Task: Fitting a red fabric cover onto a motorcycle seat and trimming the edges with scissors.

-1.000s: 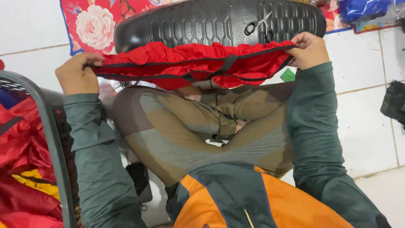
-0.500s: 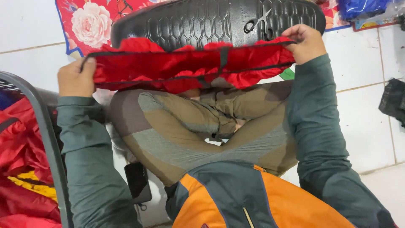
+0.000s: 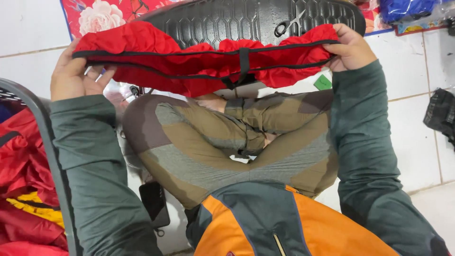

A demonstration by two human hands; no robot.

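Observation:
I hold a red gathered fabric cover (image 3: 189,61) with black elastic edging stretched wide between both hands, above my crossed legs. My left hand (image 3: 71,76) grips its left end, fingers partly spread under the cloth. My right hand (image 3: 348,47) pinches its right end. Behind the cover lies a long black seat (image 3: 227,21) with a moulded hexagon pattern. A pair of scissors (image 3: 291,26) rests on the seat near my right hand.
A grey basket (image 3: 52,156) at the left holds red and yellow fabric. A dark phone (image 3: 154,204) lies on the white tiled floor by my knee. A floral red mat (image 3: 102,16) is at the top left, a small green tag (image 3: 323,82) under my right hand, a dark bag (image 3: 441,116) at right.
Both hands have lifted the red cover upward and stretched it wider toward the black seat. My left hand moved up and left, its fingers opening under the cloth.

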